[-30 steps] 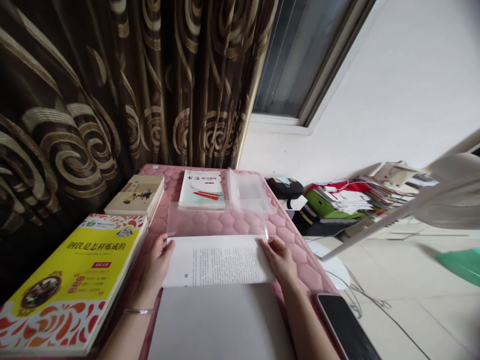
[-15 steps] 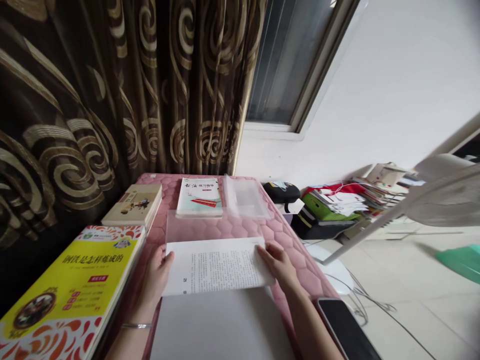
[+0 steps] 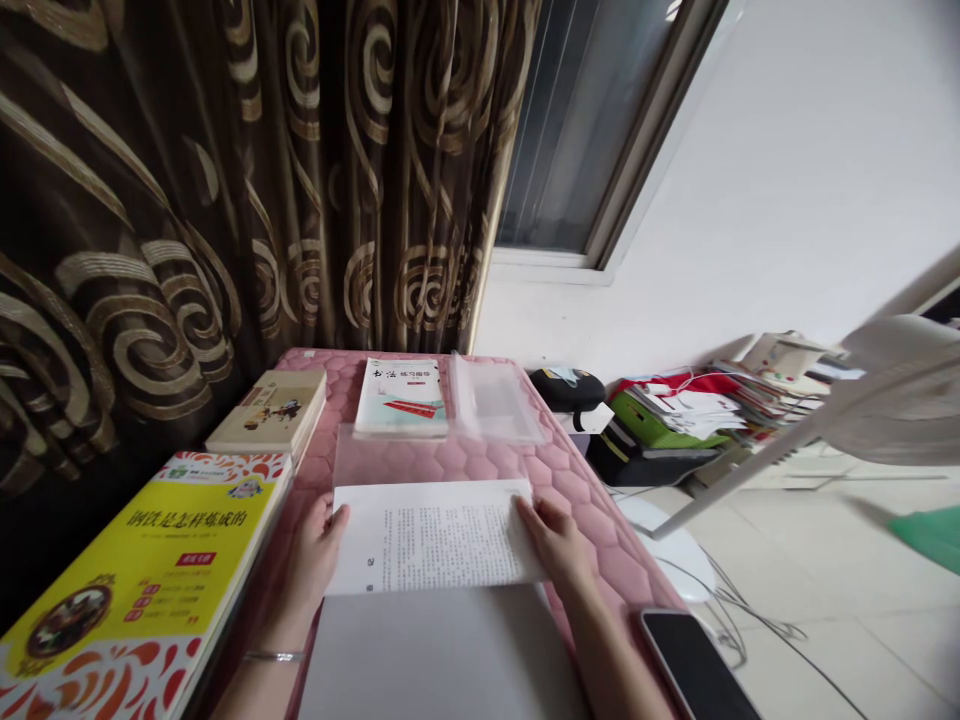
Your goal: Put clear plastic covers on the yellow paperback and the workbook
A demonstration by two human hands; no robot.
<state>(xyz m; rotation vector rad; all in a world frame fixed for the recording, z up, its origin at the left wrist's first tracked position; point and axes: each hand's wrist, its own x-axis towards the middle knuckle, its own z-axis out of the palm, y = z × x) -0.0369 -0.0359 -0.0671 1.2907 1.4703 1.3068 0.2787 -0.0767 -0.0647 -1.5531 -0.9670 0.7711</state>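
In front of me lies an open book, its printed page turned sideways and a plain pale grey sheet or inner cover on the near side. My left hand pinches the left edge of the printed page, thumb on top. At the opposite edge, my right hand grips it the same way, fingers partly hidden beneath. A clear plastic sheet shows beyond the page's far edge; how it joins the book I cannot tell.
Beyond stand a calligraphy workbook and clear plastic covers on the pink padded surface. To the left are a yellow book and a beige book stack. A phone lies at right, near a white fan.
The view has shifted slightly. Both hands keep their hold on the book's edges, and the book has hardly moved.
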